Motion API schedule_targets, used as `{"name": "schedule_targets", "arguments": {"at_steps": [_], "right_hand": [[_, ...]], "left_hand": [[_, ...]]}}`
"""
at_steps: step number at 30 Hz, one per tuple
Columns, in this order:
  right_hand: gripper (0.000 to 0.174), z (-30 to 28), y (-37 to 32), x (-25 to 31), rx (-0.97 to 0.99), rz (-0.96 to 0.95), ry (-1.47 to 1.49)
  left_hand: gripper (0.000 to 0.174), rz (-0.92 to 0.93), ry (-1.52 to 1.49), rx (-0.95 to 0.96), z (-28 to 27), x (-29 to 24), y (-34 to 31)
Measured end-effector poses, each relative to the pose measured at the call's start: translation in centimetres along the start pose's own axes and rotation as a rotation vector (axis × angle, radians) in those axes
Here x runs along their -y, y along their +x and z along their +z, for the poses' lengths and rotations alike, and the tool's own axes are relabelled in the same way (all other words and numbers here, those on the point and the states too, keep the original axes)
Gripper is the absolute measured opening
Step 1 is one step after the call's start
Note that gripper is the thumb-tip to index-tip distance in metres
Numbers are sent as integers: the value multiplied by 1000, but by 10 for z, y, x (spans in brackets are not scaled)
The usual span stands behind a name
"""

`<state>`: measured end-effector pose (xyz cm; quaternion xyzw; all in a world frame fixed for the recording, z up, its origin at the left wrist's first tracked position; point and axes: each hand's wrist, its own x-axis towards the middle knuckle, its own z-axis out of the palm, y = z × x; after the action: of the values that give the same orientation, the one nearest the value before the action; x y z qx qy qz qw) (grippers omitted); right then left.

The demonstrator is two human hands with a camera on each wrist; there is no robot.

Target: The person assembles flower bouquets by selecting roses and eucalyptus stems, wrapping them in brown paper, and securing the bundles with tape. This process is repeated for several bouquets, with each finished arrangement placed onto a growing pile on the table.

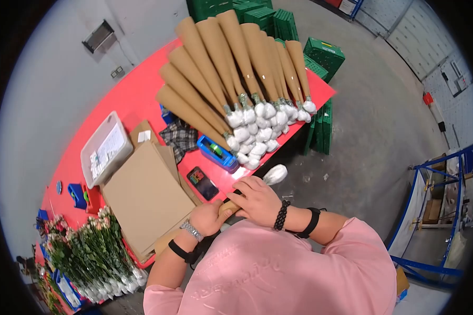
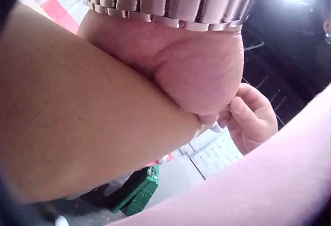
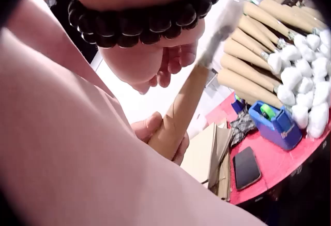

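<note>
A rolled brown paper cone (image 1: 228, 207) with a white wrapped end (image 1: 275, 175) lies across the front of the body. The left hand (image 1: 207, 218) grips its middle, thumb on one side and fingers on the other. Over the cone in the head view is the right hand (image 1: 260, 202), its fingers spread and slightly bent. In the right wrist view, a gap shows between the right hand (image 3: 147, 63) and the cone (image 3: 181, 107). The left wrist view shows the cone's wide part (image 2: 93, 117) beside the left palm (image 2: 199, 76); the fingertips are mostly hidden.
On the red table (image 1: 136, 79) are many finished cones (image 1: 199, 52) with white ends, a blue tape dispenser (image 1: 218, 153), a phone (image 1: 202, 184), stacked brown sheets (image 1: 147, 199) and a white tray (image 1: 89, 152). Bunched roses (image 1: 89, 252) lie left. Green crates (image 1: 325, 58) stand behind.
</note>
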<state>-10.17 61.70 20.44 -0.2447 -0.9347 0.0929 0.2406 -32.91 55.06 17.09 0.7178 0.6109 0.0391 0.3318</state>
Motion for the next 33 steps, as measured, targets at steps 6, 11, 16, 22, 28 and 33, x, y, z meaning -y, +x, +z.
{"name": "schedule_targets", "arguments": {"at_steps": [6, 11, 16, 22, 28, 33], "right_hand": [[43, 15, -43, -123, 448, 232, 140], [37, -11, -75, -272, -51, 668, 348], [46, -1, -47, -459, -350, 1107, 121], [77, 16, 6, -568, -46, 1326, -25], [27, 117, -52, -688, 605, 590, -537], [49, 90, -55, -638, -253, 822, -90]], "left_hand": [[28, 200, 303, -196, -16, -67, 83], [20, 452, 57, -794, -65, -131, 127], [19, 28, -36, -771, -32, -75, 117], [17, -546, -217, -727, 67, 0, 5], [24, -1107, -406, -769, 159, 23, -120], [30, -1402, -452, -973, 153, 6, -160]]}}
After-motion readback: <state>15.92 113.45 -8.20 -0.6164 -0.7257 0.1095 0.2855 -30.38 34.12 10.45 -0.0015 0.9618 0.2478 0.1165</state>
